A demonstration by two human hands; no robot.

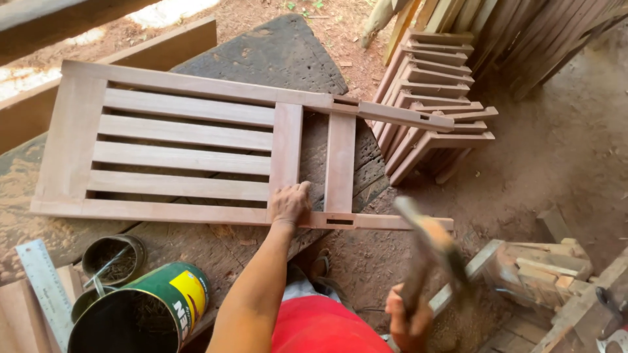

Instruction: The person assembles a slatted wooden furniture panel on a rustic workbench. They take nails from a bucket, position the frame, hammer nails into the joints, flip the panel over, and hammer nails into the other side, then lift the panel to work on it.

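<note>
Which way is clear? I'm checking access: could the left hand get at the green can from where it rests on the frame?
Probably yes. The left hand lies flat on the wooden frame, holding nothing, and the green can lies just below beside its forearm with nothing between.

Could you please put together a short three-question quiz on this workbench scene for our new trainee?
1. True or false: the left hand rests flat on the slatted wooden frame.
2. What does the right hand grip: (a) a saw, (b) a hammer, (c) a brush?
3. Which measuring tool lies at the bench's near left edge, beside the green can?

Key: 1 true. 2 b; it is blurred, raised clear of the frame. 3 a metal ruler.
</note>
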